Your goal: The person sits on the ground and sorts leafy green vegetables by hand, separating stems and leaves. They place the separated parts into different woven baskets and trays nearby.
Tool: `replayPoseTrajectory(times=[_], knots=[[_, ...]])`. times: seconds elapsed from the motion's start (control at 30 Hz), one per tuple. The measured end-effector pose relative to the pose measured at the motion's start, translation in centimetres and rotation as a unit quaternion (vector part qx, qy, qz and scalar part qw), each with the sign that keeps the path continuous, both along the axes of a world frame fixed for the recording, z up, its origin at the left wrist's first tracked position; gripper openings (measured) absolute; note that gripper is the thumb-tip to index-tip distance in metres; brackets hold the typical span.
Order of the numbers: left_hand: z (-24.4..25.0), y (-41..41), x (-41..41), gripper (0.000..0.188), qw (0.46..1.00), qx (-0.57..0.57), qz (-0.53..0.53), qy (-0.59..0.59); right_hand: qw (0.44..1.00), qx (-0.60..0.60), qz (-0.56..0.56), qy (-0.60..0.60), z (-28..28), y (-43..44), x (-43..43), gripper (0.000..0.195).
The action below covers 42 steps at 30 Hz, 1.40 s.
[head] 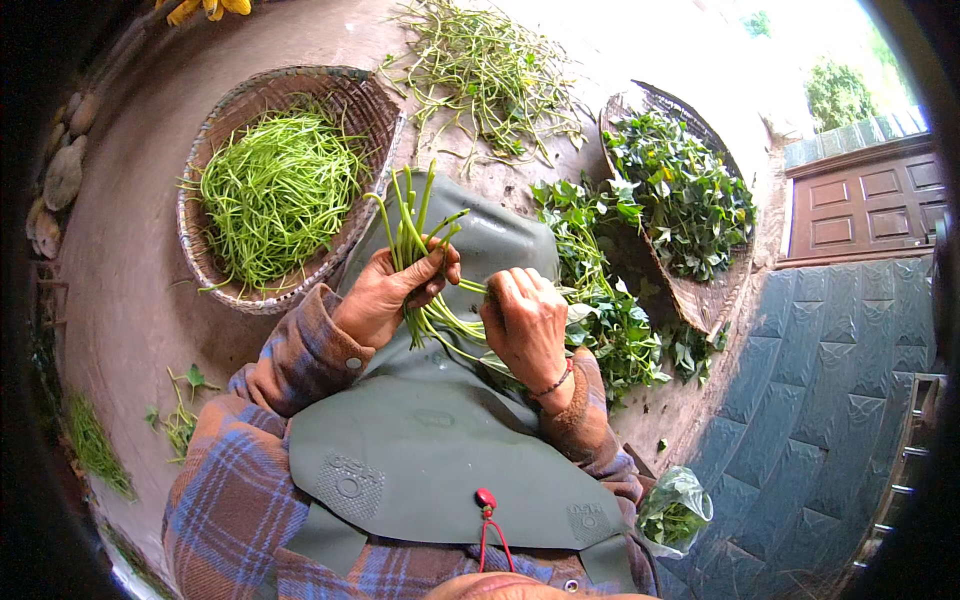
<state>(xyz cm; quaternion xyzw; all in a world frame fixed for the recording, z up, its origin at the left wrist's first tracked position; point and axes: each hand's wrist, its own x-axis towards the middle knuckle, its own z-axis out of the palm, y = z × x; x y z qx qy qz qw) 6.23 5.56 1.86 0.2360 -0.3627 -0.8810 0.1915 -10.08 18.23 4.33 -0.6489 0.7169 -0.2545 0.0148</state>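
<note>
My left hand point(382, 296) grips a small bunch of green leaf stems point(407, 225) above the lap of my grey-green waterproof apron point(465, 412). Their cut ends stick up past my thumb, and the lower parts trail to the right. My right hand point(527, 322) is curled closed around the stems' leafy side, its fingertips hidden beneath the knuckles. Pale leaf undersides point(581, 311) show just beyond that hand. Close by on the right lies a heap of leafy green vines point(600, 300).
At the left, a woven basket point(187, 225) holds stripped stems point(281, 195). A second woven basket point(697, 300) at the right bears dark green leaves point(675, 195). Tangled vines point(487, 75) lie ahead on the concrete floor point(142, 300). A plastic bag of greens point(675, 514) sits at lower right, near the blue-tiled wall point(795, 405).
</note>
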Motion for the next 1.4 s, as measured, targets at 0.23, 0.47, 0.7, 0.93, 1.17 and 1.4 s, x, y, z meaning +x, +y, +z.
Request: replayPoseTrajectory(times=[0.23,0.47,0.7,0.93,1.17,1.4], knots=[[0.6,0.4,-0.6,0.015,0.999,0.034,0.033,0.019,0.993,0.034,-0.086,0.069,0.7,-0.1,-0.8,0.015],[-1.4,-0.8,0.1,0.016,0.993,0.091,0.048,0.059,0.997,0.073,0.021,-0.031,1.7,1.1,-1.4,0.011],[-1.9,-1.6,0.4,0.018,0.988,0.124,0.044,0.085,0.949,0.099,0.056,-0.294,1.2,1.9,-2.3,0.010],[-1.7,-1.3,0.2,0.017,0.990,0.116,0.043,0.073,0.935,0.087,0.033,-0.342,1.1,1.7,-2.0,0.011],[0.4,1.2,-0.2,0.015,1.000,0.010,-0.012,-0.007,0.994,0.032,-0.076,0.073,1.0,0.9,-0.5,0.018],[2.8,-0.8,1.5,0.016,0.996,-0.008,0.092,0.022,0.966,-0.006,-0.256,-0.031,-0.7,2.0,-7.7,0.015]])
